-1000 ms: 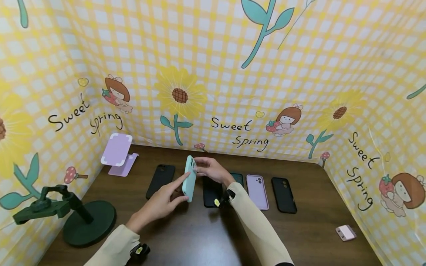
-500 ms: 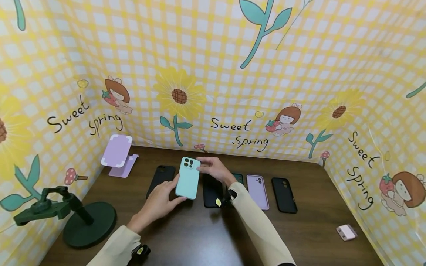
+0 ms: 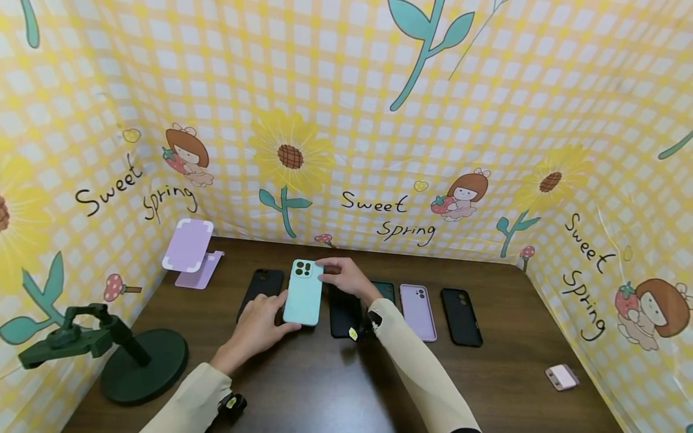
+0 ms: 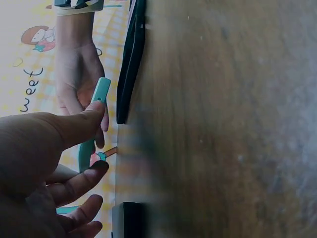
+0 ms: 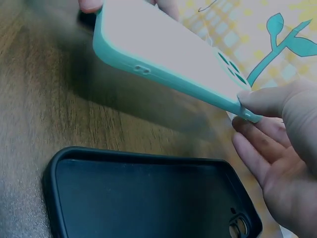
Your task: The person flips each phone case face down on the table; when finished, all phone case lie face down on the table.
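Observation:
A mint-green phone case (image 3: 303, 294) is held above the table, its back with the camera cutouts facing the head camera. My left hand (image 3: 258, 325) grips its lower left side, and in the left wrist view the thumb and a finger pinch the case (image 4: 85, 157) edge-on. At the upper right corner, my right hand (image 3: 349, 279) pinches it between thumb and fingers, close beside the camera cutouts. Below the right wrist lies a black phone case (image 3: 343, 316), seen hollow side up in the right wrist view. Another black case (image 3: 260, 288) lies partly behind the left hand.
Right of the hands lie a dark green case (image 3: 387, 291), a lilac case (image 3: 418, 313) and a black case (image 3: 462, 317). A pink-white charger (image 3: 563, 377) is near the right edge. At left stand a purple phone stand (image 3: 188, 245) and a dark green stand (image 3: 144, 368).
The mint case has turned from nearly edge-on to showing its full back to the head camera, then shifted slightly left. Both hands keep hold of it.

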The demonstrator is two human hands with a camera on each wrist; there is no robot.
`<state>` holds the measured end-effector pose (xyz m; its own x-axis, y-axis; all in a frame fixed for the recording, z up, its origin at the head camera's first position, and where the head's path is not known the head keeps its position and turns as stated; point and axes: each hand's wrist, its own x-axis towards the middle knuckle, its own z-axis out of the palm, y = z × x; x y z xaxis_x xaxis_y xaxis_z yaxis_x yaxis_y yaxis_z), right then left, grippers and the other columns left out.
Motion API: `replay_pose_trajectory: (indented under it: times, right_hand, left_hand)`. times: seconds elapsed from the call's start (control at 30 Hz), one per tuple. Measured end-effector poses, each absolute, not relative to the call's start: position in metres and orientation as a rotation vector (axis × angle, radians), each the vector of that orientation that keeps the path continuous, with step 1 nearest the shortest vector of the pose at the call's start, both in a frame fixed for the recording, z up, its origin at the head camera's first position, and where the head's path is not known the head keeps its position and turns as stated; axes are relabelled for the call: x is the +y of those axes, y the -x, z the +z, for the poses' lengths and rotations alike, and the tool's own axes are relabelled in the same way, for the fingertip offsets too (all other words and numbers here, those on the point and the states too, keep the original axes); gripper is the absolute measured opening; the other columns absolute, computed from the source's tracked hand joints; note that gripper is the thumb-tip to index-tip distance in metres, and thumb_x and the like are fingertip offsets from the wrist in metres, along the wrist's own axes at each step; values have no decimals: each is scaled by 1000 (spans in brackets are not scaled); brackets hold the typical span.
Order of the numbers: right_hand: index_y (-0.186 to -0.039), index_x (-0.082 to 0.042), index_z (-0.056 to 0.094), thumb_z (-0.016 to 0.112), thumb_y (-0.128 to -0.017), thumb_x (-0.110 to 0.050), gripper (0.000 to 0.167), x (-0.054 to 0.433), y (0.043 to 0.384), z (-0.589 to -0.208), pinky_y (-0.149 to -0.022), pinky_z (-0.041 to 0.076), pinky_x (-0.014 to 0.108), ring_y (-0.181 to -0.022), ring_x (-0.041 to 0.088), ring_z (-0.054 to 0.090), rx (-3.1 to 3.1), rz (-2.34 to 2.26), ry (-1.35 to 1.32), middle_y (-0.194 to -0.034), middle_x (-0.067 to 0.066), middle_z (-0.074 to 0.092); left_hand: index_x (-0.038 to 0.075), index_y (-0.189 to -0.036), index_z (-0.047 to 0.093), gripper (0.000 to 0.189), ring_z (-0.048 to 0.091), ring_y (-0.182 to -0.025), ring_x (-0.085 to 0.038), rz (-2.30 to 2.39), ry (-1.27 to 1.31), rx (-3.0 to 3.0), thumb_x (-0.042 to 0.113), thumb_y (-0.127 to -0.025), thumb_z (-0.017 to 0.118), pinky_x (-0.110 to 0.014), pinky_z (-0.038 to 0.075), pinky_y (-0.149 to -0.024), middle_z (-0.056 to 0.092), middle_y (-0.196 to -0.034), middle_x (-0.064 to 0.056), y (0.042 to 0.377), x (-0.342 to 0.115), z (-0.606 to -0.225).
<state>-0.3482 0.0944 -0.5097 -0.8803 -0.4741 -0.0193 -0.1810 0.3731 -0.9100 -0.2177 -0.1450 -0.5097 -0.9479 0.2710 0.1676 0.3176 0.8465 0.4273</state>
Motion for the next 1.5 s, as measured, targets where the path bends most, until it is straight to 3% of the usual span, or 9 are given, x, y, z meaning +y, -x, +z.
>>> replay_pose_trajectory:
  times: [0.3,0.53,0.63,0.77,1.07,1.3,1.5]
  right_hand:
    - [-134,-17,70,73,-97,-21,38,94,347,-513,-117,41,48,-140,26,54,2533,-1248,662,-142,6,66]
    - [-133,-11,69,72,-97,-20,37,93,346,-514,-128,8,58,-149,31,44,2619,-1091,760,-144,10,64]
    - [-133,-13,69,72,-97,-21,37,93,346,-516,-128,2,59,-150,30,43,2624,-1050,755,-147,11,62]
    - [-135,-17,68,71,-98,-24,38,92,344,-518,-129,2,57,-149,27,45,2628,-1002,720,-148,8,61]
    - [-139,-16,65,67,-101,-24,39,91,345,-520,-128,8,57,-151,27,42,2643,-929,763,-151,4,59]
    - [-144,-15,61,62,-104,-20,41,104,342,-514,-124,19,59,-150,27,43,2672,-835,878,-159,6,50]
    - [-138,-12,65,59,-104,-10,35,131,342,-492,-121,21,63,-146,31,47,2701,-818,876,-152,8,57]
  left_hand:
    - [-1,-145,56,80,46,-124,-40,-696,456,-2943,43,-84,84,-56,40,-99,68,-123,-17,218,-144,-516]
    - [2,-143,58,77,40,-131,-41,-703,448,-2959,43,-83,85,-56,33,-99,67,-123,-15,218,-141,-520]
    - [3,-142,59,76,38,-133,-43,-723,445,-2970,41,-82,86,-58,32,-101,67,-122,-16,218,-141,-521]
    - [2,-142,59,76,34,-134,-45,-724,441,-2995,40,-83,86,-60,30,-102,66,-123,-17,219,-141,-521]
    - [1,-142,59,76,35,-120,-39,-730,419,-3039,40,-83,86,-52,28,-92,64,-116,-15,221,-142,-520]
    - [2,-149,51,90,35,-126,-41,-664,459,-2980,40,-77,90,-53,30,-93,59,-120,-17,213,-136,-516]
    - [14,-137,66,67,36,-126,-38,-672,537,-2911,39,-79,89,-49,30,-91,59,-116,-9,207,-123,-510]
